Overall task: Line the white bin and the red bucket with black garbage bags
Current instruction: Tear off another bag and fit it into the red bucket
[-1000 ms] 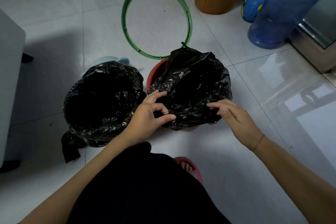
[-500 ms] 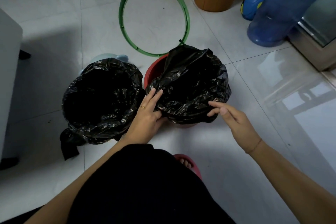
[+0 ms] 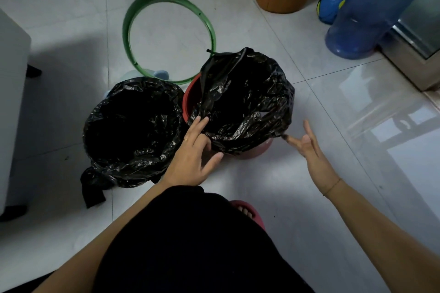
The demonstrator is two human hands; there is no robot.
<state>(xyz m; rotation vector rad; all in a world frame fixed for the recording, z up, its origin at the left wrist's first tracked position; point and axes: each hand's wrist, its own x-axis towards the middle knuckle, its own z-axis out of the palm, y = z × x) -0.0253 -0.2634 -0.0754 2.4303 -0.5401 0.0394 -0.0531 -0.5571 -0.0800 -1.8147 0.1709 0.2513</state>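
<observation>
Leftmost, the white bin (image 3: 129, 76) stands on the floor (image 3: 297, 185), covered by a black bag (image 3: 133, 131). Just beside it, the left hand (image 3: 192, 152), fingers spread, touches the second bag (image 3: 247, 102) draped over the red bucket (image 3: 190, 100). Right hand (image 3: 309, 147) is open, holding nothing, by the bag's edge.

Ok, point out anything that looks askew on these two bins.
The black bag on the red bucket sits unevenly: its far edge stands up loose, leaving the rim bare on the left. The other bag's tail trails on the floor.
</observation>
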